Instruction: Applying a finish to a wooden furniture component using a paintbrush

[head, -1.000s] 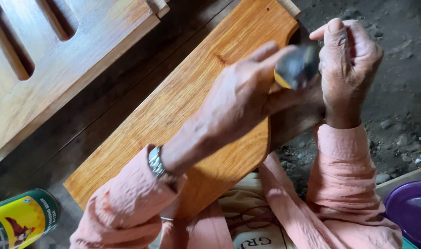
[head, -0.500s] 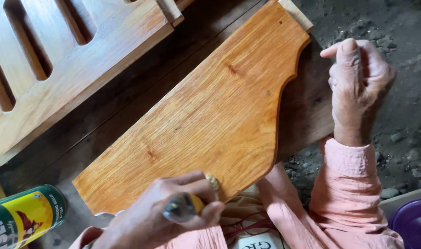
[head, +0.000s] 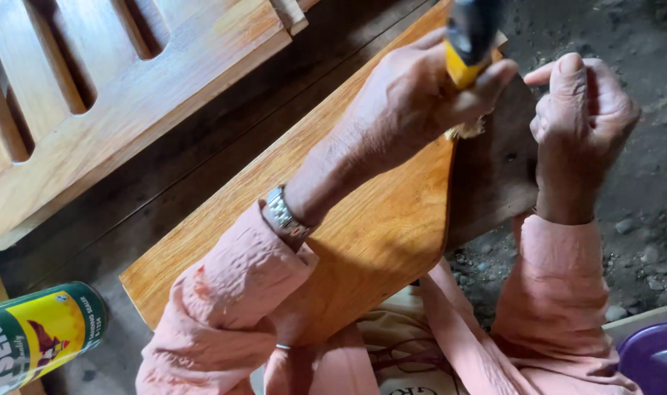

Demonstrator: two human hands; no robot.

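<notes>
Brush [head: 466,44] clenched in your left hand [head: 414,110], bristles at board [head: 363,219] top; right hand [head: 578,124] grips board edge. Coating step; next stroke likely needs steady support.

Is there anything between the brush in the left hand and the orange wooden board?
Nothing visible: the left hand holds the yellow-handled brush with its pale bristles right at the curved orange wooden board. The right hand stays off to the side, at the board's edge.

Green can [head: 41,333] with yellow-and-red label, lying at bottom left corner
</notes>
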